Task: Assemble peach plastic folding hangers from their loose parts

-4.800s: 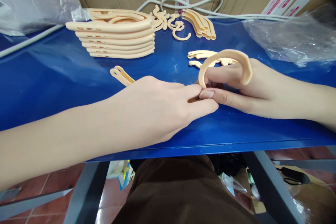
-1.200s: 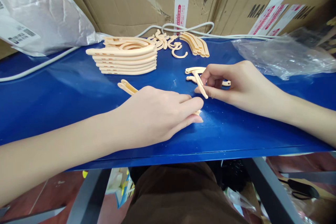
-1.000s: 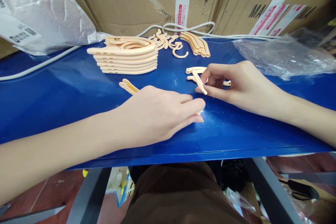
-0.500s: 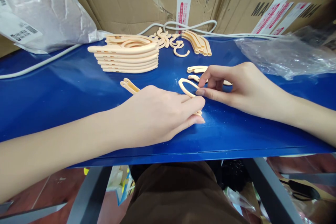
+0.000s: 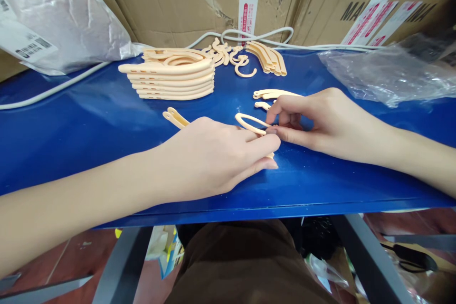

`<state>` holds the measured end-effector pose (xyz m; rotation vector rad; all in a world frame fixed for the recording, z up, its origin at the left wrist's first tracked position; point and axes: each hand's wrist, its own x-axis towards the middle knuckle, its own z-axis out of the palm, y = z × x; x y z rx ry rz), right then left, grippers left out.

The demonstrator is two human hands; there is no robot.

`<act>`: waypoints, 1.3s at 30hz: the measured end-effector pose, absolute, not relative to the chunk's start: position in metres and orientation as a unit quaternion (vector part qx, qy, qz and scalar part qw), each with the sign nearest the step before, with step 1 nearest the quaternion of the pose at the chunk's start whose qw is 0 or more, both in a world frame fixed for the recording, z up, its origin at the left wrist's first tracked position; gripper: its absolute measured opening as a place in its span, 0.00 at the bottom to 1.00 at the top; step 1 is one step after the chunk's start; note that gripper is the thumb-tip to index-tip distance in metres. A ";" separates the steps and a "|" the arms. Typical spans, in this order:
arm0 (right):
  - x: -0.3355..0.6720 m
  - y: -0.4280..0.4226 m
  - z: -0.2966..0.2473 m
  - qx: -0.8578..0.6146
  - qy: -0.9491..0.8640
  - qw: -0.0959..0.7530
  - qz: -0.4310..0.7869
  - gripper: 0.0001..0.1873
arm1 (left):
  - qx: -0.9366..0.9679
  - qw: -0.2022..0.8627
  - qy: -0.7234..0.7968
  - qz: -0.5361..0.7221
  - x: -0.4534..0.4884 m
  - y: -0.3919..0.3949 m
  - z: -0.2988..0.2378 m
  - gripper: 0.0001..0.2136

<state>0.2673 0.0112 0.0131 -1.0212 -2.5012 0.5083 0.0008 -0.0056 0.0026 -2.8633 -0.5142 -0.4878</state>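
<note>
My left hand (image 5: 217, 159) is closed over a beige plastic hanger arm (image 5: 177, 118). Its two-pronged end sticks out to the left, and my fingers cover its middle. At its right end, the thumb and fingers of my right hand (image 5: 302, 121) pinch a thin beige oval loop piece (image 5: 245, 123), tilted above the table. The joint between loop and arm is hidden by my fingers. Just behind my right hand lie loose curved hanger pieces (image 5: 274, 93), partly covered by it.
On the blue table (image 5: 107, 128) stands a stack of beige hanger parts (image 5: 171, 78), with loose hooks (image 5: 245, 72) and a bundle of curved arms (image 5: 267, 58) beside it. A clear plastic bag (image 5: 388, 73) lies right. Behind are a white cable (image 5: 256, 38) and cardboard boxes (image 5: 156, 0).
The loop has tipped lower and slightly to the left. My right fingers have moved down a little, closer to my left fingertips. My left hand has hardly moved.
</note>
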 end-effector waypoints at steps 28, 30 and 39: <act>0.270 0.008 0.015 -0.326 -0.919 0.155 0.161 0.12 | -0.961 0.101 -0.185 -0.179 0.000 -0.005 0.000 0.19; 0.269 0.008 0.015 -0.313 -0.921 0.160 0.166 0.14 | -0.958 0.104 -0.191 -0.184 -0.001 -0.003 -0.002 0.19; 0.266 0.016 0.011 -0.367 -0.813 0.285 0.351 0.16 | -0.956 0.062 -0.216 -0.189 0.002 -0.004 0.003 0.18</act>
